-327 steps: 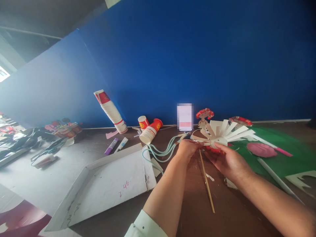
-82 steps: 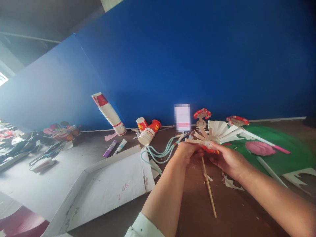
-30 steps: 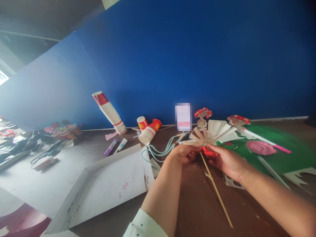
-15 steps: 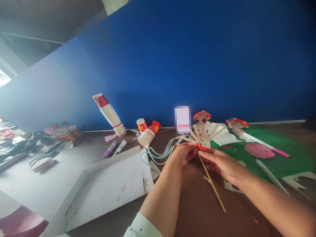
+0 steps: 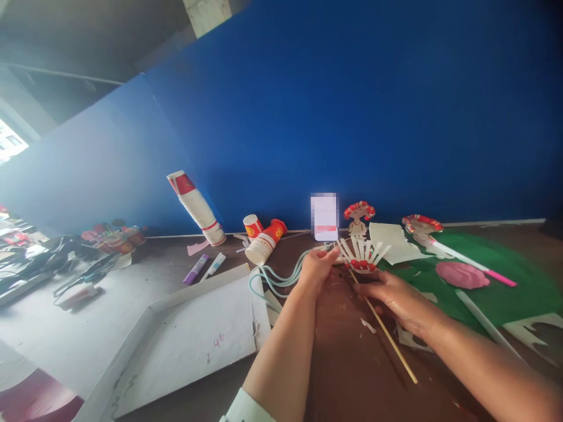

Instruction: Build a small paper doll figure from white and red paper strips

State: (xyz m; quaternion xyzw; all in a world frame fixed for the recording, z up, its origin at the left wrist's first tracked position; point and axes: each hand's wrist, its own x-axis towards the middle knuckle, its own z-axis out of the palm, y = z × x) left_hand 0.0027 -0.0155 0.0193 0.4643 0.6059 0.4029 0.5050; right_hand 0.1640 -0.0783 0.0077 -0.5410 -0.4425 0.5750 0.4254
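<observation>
A paper craft (image 5: 363, 265) with white strips fanned upward and red pieces along its base is between my hands. A thin wooden stick (image 5: 391, 337) slants from below it toward the lower right. My right hand (image 5: 398, 299) grips the craft from below on its right side, fingers by the stick. On the left, my left hand (image 5: 319, 268) is closed, thumb and fingers together at the ends of the leftmost strips; what it pinches is hard to make out. Just behind stands a paper doll (image 5: 358, 220) with curled red hair. A creased white sheet (image 5: 393, 241) lies to its right.
Pale blue cords (image 5: 281, 281) run beside my left forearm, near a shallow white box (image 5: 189, 334). Paper cups (image 5: 266, 243) and a leaning cup stack (image 5: 197, 208) are against the blue panel (image 5: 352, 105). Green paper (image 5: 519, 281) holds a pink oval (image 5: 461, 274) and a white-and-pink pen (image 5: 475, 262).
The paper craft has tilted and dropped slightly, showing its red pieces and strips more clearly. My left hand has moved a little left and up. The stick's lower end has swung right.
</observation>
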